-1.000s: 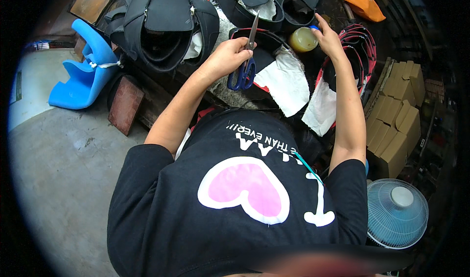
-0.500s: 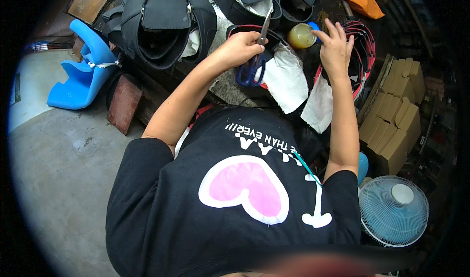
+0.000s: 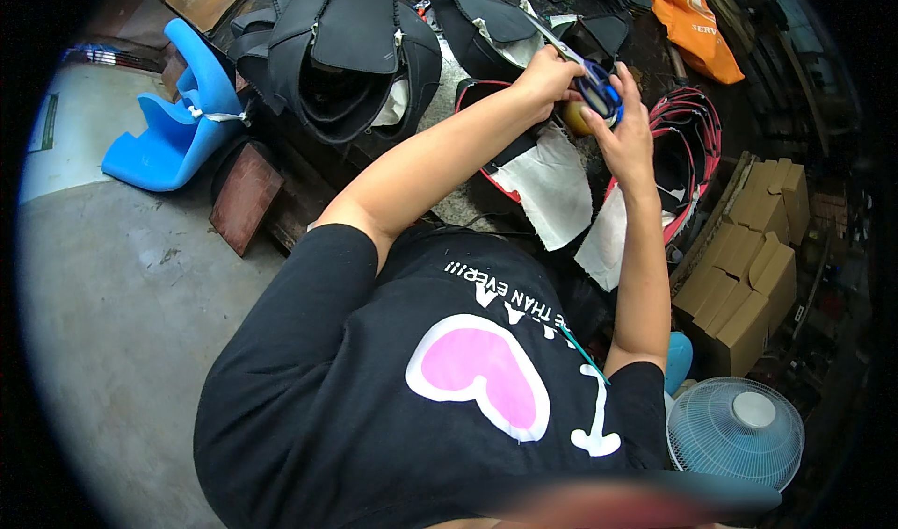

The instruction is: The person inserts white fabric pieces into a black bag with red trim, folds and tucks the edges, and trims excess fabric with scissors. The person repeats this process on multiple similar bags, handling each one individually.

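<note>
My left hand is closed around the middle of a pair of scissors, whose blades point up and to the left. The dark blue handles lie between the thumb and fingers of my right hand, which appear closed on them. Behind the handles, a jar with yellowish contents is partly hidden by my hands. Below my left hand lies a black piece with red edging and white fabric lining. Beside my right forearm is a stack of black pieces with red edges.
Black sewn bags or covers crowd the far left of the bench. An orange bag lies at the far right. Cardboard boxes and a fan stand at right, a blue moulded plastic piece at left.
My left hand has carried the scissors to the right, handles turned toward my right hand. My right hand has gone from spread fingers to closing about the handles. The view has shifted slightly.
</note>
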